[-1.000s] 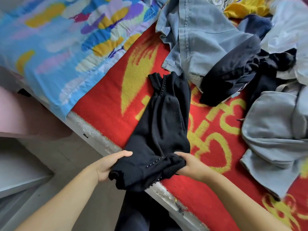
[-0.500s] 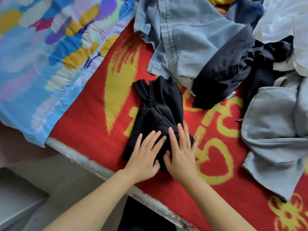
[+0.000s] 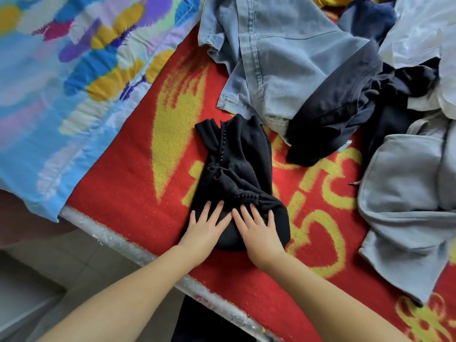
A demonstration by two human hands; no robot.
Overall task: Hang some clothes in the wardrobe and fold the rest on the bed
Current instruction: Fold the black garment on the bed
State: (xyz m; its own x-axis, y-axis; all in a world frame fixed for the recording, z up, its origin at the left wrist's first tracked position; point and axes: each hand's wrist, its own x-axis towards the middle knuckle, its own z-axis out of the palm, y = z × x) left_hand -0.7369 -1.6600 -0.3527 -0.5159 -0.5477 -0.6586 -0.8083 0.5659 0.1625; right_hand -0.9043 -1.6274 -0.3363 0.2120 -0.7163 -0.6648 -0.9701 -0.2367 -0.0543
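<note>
A black knit garment (image 3: 237, 164) with a row of small beads lies folded over on the red and yellow blanket (image 3: 128, 183) of the bed. My left hand (image 3: 203, 229) lies flat on its near end, fingers straight and spread. My right hand (image 3: 257, 230) presses flat beside it on the same end. Neither hand grips the cloth. Further back lie light blue jeans (image 3: 278, 53), a dark navy garment (image 3: 335, 119) and a grey garment (image 3: 404, 193).
A blue patterned quilt (image 3: 61, 95) covers the bed's left part. The bed's pale edge (image 3: 118, 243) runs diagonally below my arms, with tiled floor (image 3: 61, 272) beyond it. White cloth (image 3: 424, 28) is piled at the top right.
My hands lifted the garment's hanging near end, folded it up onto the bed, and now press flat on it. Since half a second ago they slid slightly toward the near end.
</note>
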